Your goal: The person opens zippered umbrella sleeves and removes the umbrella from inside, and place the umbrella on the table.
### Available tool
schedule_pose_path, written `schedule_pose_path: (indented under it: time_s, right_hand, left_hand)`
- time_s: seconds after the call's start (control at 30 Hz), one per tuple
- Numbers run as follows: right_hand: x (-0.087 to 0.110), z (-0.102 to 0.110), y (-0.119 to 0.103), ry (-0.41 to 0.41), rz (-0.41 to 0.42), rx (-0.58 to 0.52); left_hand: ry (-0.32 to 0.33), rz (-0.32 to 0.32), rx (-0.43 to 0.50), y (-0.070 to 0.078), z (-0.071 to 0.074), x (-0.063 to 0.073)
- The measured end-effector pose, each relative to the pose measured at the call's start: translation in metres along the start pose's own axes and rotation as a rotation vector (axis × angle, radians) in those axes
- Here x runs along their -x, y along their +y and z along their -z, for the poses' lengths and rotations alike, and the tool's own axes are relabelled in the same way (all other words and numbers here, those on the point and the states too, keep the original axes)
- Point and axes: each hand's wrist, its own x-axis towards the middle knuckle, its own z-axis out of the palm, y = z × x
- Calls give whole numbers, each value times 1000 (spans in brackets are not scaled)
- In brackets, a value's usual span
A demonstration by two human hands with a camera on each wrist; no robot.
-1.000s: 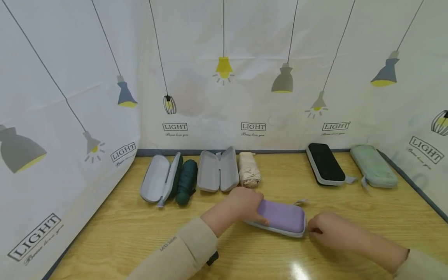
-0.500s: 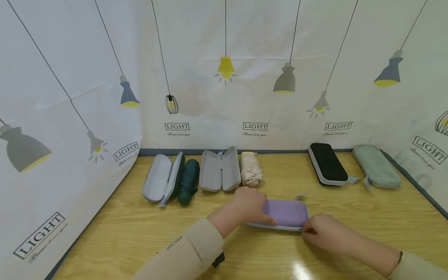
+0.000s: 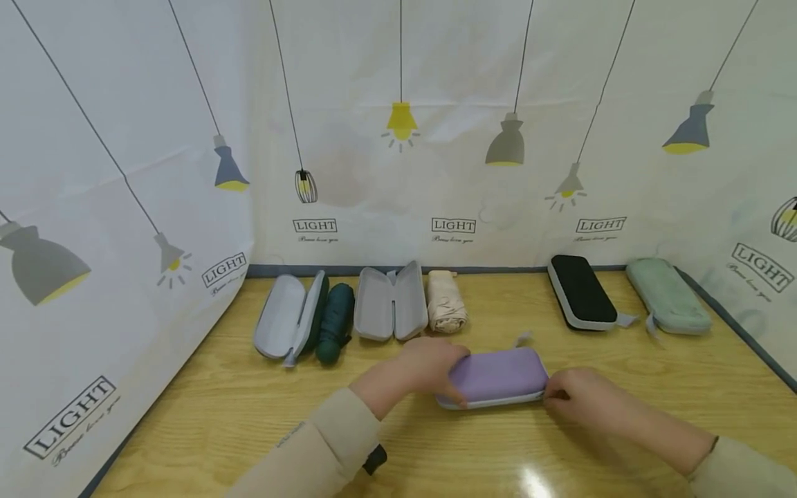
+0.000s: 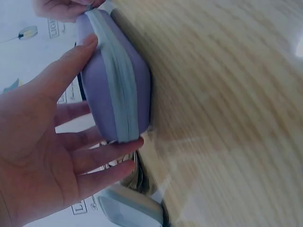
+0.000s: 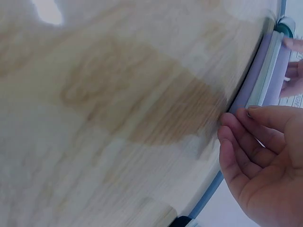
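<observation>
A purple zip case point(image 3: 498, 373) with a pale grey zip band point(image 4: 118, 80) lies on the table in front of me. My left hand point(image 3: 426, 366) holds its left end, thumb on the near side and fingers behind and around the end. At the right near corner, my right hand point(image 3: 579, 400) pinches the zip with thumb and forefinger; the pull itself is mostly hidden. In the right wrist view that hand's other fingers point(image 5: 232, 151) curl loosely. The zip band looks closed along the stretch facing the left wrist camera. A grey tab point(image 3: 523, 339) sticks out behind the case.
Along the back stand an open case point(image 3: 283, 315), a dark green folded umbrella point(image 3: 335, 321), an open grey case point(image 3: 376, 304) and a beige folded umbrella point(image 3: 446, 302). A black case point(image 3: 582, 290) and a mint case point(image 3: 669, 296) lie back right. A small black object point(image 3: 376, 458) shows beside the left sleeve.
The purple case has turned, its right end swinging away from me. My right hand, apart from the case at first, has come onto its corner and pinches the zip there.
</observation>
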Motion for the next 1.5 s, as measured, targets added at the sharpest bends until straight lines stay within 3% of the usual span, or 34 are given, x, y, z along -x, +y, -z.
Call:
schedule_pose_path:
  time_s: [0.2, 0.33, 0.6, 0.73, 1.0, 1.33, 1.5]
  right_hand:
    - [-1, 2, 5, 12, -35, -4]
    - [-3, 4, 6, 29, -45, 21]
    - [-11, 12, 11, 31, -7, 90]
    - [-14, 14, 12, 21, -23, 102]
    - [-18, 18, 10, 24, -66, 85]
    - [-17, 16, 15, 10, -87, 77]
    - [-14, 11, 15, 27, -33, 94]
  left_hand:
    - [-61, -99, 43, -15, 4, 7]
    - [-89, -133, 13, -19, 9, 11]
    - [-22, -204, -316, -15, 16, 8]
    - [1, -237, -367, -11, 15, 5]
    - [19, -337, -313, -1, 9, 1]
    - [30, -299, -210, 14, 8, -1]
    - [35, -283, -209, 22, 7, -5]
